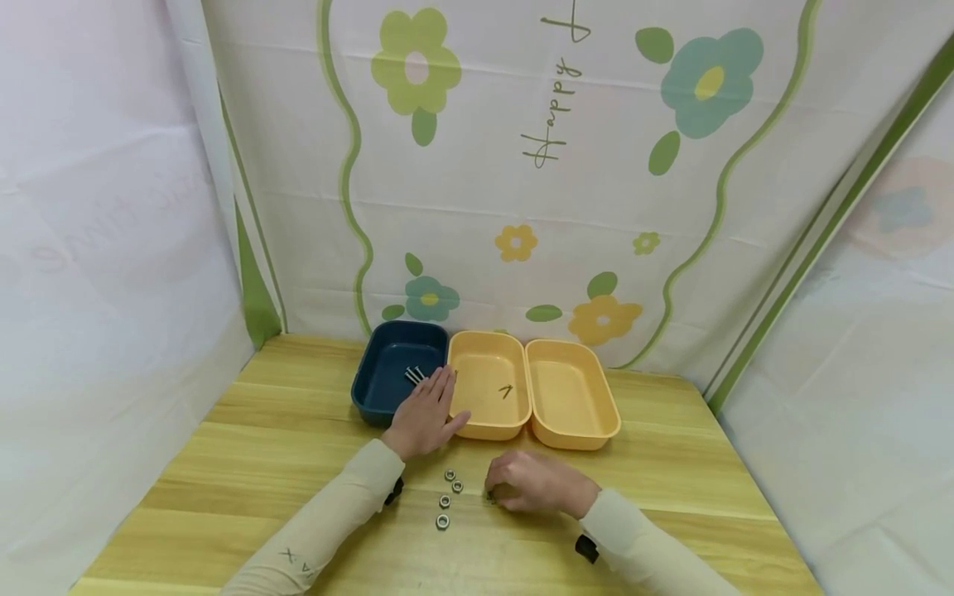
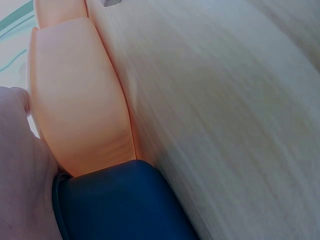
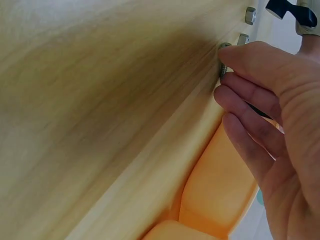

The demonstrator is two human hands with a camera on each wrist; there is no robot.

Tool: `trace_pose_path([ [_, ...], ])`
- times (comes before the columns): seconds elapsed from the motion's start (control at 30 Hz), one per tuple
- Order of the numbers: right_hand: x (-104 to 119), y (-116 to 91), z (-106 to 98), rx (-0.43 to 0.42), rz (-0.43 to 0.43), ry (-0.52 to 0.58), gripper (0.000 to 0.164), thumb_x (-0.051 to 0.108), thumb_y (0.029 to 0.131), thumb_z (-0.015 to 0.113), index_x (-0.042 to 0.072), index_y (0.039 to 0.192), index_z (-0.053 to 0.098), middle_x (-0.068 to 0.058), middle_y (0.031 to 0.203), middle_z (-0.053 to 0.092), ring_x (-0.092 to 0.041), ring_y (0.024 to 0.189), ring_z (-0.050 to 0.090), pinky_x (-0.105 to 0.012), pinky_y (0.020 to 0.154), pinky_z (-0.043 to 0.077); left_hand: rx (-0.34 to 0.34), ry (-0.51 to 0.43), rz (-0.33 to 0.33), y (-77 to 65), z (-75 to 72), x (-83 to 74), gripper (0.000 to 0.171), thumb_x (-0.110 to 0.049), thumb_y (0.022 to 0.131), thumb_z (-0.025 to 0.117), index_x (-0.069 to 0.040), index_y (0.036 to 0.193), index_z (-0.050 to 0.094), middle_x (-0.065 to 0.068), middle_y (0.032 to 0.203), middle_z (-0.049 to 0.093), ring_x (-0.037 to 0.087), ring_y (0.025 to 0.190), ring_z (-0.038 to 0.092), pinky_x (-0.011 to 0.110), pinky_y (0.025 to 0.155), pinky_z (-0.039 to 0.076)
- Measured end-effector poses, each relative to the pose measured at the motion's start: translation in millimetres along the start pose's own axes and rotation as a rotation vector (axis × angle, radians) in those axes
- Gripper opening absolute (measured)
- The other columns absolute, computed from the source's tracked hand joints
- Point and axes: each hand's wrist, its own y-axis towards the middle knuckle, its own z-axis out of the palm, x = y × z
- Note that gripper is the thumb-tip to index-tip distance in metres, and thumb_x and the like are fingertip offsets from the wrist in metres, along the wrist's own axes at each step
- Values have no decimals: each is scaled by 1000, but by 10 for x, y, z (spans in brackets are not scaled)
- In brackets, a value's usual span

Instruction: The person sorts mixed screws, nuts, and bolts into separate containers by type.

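Note:
My left hand [image 1: 425, 416] lies with straight fingers over the adjoining rims of the dark blue tray [image 1: 363, 396] and the middle yellow tray [image 1: 488, 430]. In the left wrist view part of that hand [image 2: 22, 165] shows above the blue tray's wall [image 2: 120, 205]. Low over the table in front of the yellow trays, my right hand [image 1: 538, 483] pinches a small screw [image 3: 223, 67] between thumb and fingertips. Several hex nuts [image 1: 445, 502] lie on the table between the hands. Long bolts [image 1: 414, 375] rest in the blue tray, partly behind my left fingers.
Small brass-coloured screws [image 1: 506, 391] lie in the middle yellow tray. A second yellow tray [image 1: 572, 397] stands against its right side. The three trays line the back of the wooden table [image 1: 663, 497], before a flowered cloth wall [image 1: 477, 199]. More cloth hangs at both sides.

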Motion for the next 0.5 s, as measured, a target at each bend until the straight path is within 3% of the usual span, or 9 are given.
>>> trace_pose_path([
  [0.2,12,27,-30,22,-16,-57,14,18,92,82,20,106,80,10,106,75,5,95,66,-7,86,52,-5,-1,2,8,-1,3,81,-54,111,40,6,164,26,21,174,25,35,164,24,49,133,25],
  [0.5,-10,74,-6,16,-18,-52,11,14,88,82,21,97,80,11,97,72,7,84,61,-3,78,49,5,-8,-5,-4,-1,-9,82,-54,111,42,5,165,26,21,175,24,36,164,24,51,133,25],
])
